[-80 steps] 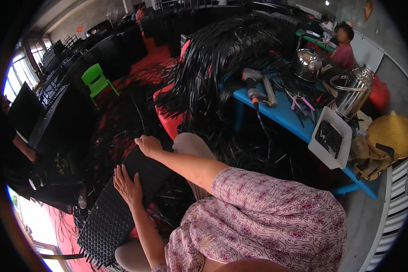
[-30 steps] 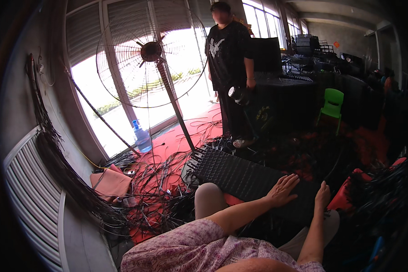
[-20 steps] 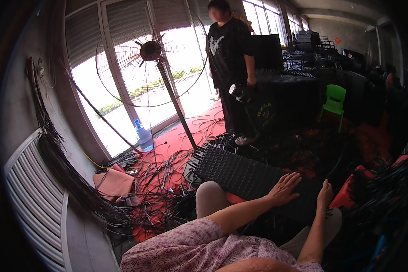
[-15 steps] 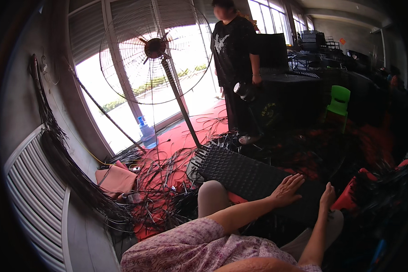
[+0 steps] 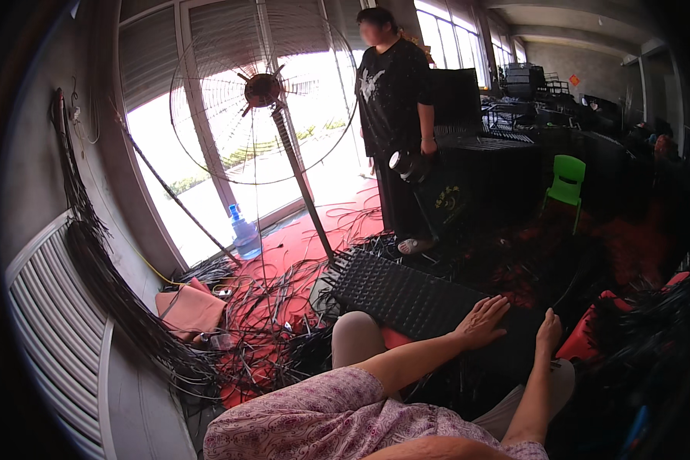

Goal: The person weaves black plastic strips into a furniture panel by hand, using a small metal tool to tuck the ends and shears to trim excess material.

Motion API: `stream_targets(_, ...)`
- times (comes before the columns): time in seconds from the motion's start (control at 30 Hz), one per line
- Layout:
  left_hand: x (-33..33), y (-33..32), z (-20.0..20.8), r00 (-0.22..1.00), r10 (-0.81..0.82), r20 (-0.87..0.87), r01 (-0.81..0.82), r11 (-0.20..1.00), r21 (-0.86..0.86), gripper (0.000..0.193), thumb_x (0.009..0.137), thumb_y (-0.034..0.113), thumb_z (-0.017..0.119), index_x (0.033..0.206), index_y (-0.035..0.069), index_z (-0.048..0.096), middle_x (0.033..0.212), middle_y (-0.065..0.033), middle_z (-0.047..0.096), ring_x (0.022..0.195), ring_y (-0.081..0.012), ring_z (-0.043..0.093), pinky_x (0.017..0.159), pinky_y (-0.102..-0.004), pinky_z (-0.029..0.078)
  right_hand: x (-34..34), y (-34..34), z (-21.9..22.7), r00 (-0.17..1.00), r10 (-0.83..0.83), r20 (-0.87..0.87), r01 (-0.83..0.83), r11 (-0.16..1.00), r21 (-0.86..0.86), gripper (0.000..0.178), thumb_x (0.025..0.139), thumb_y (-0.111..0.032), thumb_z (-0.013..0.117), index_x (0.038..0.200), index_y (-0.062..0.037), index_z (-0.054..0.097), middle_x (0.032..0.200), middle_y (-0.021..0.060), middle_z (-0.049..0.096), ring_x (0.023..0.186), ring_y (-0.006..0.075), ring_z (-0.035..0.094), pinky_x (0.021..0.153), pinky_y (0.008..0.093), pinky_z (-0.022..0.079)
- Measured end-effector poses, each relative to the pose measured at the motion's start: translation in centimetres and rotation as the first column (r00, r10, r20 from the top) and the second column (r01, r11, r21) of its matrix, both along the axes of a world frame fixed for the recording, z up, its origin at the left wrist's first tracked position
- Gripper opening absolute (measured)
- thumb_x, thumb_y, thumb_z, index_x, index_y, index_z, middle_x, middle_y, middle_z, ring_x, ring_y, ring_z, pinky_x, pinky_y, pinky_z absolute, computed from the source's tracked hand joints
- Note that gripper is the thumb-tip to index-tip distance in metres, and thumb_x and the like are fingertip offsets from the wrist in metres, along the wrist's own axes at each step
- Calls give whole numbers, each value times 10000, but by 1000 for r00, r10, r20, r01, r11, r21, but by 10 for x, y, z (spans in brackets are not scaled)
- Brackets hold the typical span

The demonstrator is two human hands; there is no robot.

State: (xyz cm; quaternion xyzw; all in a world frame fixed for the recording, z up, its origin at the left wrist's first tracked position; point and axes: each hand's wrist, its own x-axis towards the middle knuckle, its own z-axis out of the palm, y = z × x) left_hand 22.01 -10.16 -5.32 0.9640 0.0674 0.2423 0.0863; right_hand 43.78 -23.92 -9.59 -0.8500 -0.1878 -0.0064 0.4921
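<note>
Across my knees lies a black woven panel [image 5: 406,295] of flat plastic strips, with loose strip ends fringing its far left edge. My left hand [image 5: 481,322] rests flat on the panel's right part, palm down, fingers stretched out and slightly apart. Close to the panel's right end, my right hand [image 5: 548,334] is turned on its side with its fingers pressed together. Whatever those fingers pinch is too dark to make out. Between the hands, the weave fades into shadow.
Loose black strips [image 5: 272,307] litter the red floor covering [image 5: 299,230]. A person [image 5: 395,107] in black stands beyond the panel, near a tall stand fan [image 5: 263,90]. A blue water bottle [image 5: 245,236], a green chair [image 5: 566,180] and a pale slatted frame [image 5: 57,330] stand around me.
The view has shifted slightly. My left hand stays flat on the panel, and my right hand keeps nearly the same place and pose. The standing person's head appears turned a little differently.
</note>
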Motion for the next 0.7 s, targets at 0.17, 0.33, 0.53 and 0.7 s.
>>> stream_targets(0.17,0,-3,2,1000,8,-6,-8,1000,-1,806,960,413,676,1596,28,364,1676,-158,311,1583,-308,230,1296,-471,182,-15,-5,13,999,-39,24,40,998,-51,663,1092,-544,349,1164,7,710,1129,244,733,1056,455,679,912,523,518)
stream_targets(0.33,4,-2,4,1000,8,-7,-8,1000,2,801,956,392,684,1595,29,367,1676,-155,313,1582,-308,232,1296,-475,183,-9,-3,13,1000,-24,5,24,998,-56,669,1094,-552,342,1168,5,706,1128,241,734,1054,447,681,901,516,526)
stream_targets(0.53,4,-2,-1,1000,-4,9,4,1000,8,796,952,376,684,1595,30,369,1673,-157,318,1579,-315,240,1293,-483,186,-11,-4,7,999,-15,-38,16,1000,10,672,1090,-561,347,1216,3,690,1169,237,725,1084,431,680,920,503,526)
stream_targets(0.7,7,2,0,1000,-5,7,5,1000,13,790,951,379,678,1599,47,371,1670,-158,322,1577,-317,245,1292,-489,185,-8,0,9,997,-8,-74,10,1000,29,674,1088,-559,349,1250,2,685,1208,240,716,1118,422,676,956,484,520)
